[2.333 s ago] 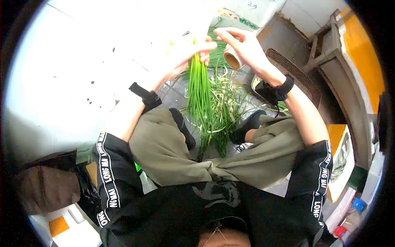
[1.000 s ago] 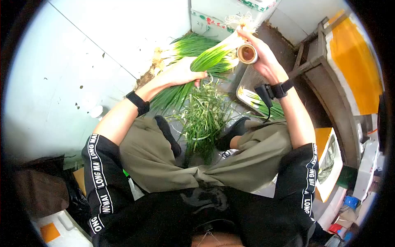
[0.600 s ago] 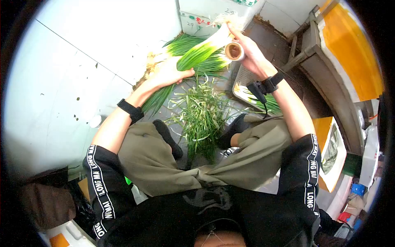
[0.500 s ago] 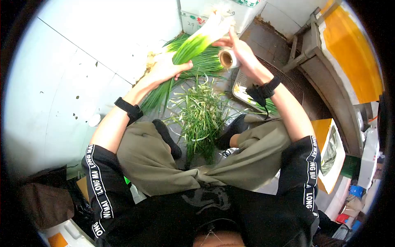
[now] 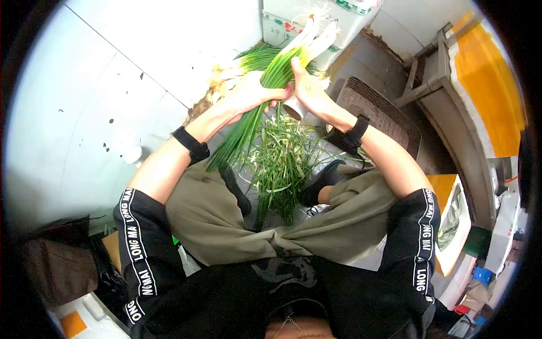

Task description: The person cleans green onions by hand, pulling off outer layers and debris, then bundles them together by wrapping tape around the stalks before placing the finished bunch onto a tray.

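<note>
A bunch of green onions (image 5: 276,70) slants across the front, white roots at the upper right and green leaves hanging to the lower left. My left hand (image 5: 251,95) is wrapped round its green part. My right hand (image 5: 310,93) lies against the right side of the bunch, thumb up along the stalks, with a small roll with a hollow core (image 5: 295,108) held at its palm. Below, a heap of loose green trimmings (image 5: 282,164) lies on the floor between my feet. More green onions (image 5: 257,58) lie behind the bunch.
White boxes (image 5: 276,25) stand at the back against the wall. A brown woven basket (image 5: 378,110) is on the floor at the right, near a metal frame (image 5: 429,85) with a yellow-orange sheet. An open white foam box (image 5: 454,226) stands at the lower right.
My right hand has moved down and left onto the bunch, with the roll now lower. The bunch stands more upright, and my left hand has shifted right towards my right hand.
</note>
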A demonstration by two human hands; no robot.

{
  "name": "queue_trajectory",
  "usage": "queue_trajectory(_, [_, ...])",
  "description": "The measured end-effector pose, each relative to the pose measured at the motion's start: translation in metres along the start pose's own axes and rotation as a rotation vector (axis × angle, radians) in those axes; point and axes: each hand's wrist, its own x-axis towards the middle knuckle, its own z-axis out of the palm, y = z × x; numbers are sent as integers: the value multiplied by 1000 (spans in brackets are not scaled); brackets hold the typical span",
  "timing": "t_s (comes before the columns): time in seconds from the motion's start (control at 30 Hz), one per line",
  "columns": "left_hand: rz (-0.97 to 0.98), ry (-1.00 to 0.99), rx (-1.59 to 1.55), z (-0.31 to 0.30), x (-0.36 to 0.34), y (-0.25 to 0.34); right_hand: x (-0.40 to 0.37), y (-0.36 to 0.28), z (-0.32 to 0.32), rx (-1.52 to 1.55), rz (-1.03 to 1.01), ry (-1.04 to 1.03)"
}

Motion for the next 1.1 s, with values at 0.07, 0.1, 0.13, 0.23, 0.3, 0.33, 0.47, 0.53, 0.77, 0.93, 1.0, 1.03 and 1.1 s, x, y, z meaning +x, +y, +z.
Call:
queue_trajectory(0.07, [45,16,-15,3,-3,5,1,5,-2,20,-8,-45])
queue_trajectory(0.1, [44,19,-18,1,-4,4,1,7,-4,42,-19,-85])
queue_trajectory(0.13, [15,24,-16,-3,-4,4,-1,6,-4,40,-18,-89])
queue_trajectory(0.23, [-45,49,7,-18,-3,3,-10,6,-10,-129,74,-149])
queue_trajectory(0.3, [-1,84,2,-25,-3,3,-13,18,-15,-145,60,-268])
queue_trajectory(0.33, [3,86,7,-26,-4,4,-14,20,-14,-98,84,-244])
queue_trajectory(0.47, [49,97,94,-24,-9,12,-14,27,-19,-36,76,-236])
queue_trajectory(0.53, [31,117,64,-27,-11,15,-12,36,-27,-167,-125,-293])
queue_trajectory(0.77, [34,105,276,-36,-15,21,-12,25,-54,-95,30,-247])
queue_trajectory(0.93, [41,84,302,-27,-13,16,-18,17,-47,48,85,-214])
queue_trajectory(1.0, [75,108,250,-28,-10,13,-13,31,-45,-63,-80,-146])
queue_trajectory(1.03, [72,112,201,-29,-9,13,-14,27,-43,-61,-85,-144])
queue_trajectory(1.1, [67,112,159,-32,-8,14,-18,19,-39,-7,155,19])
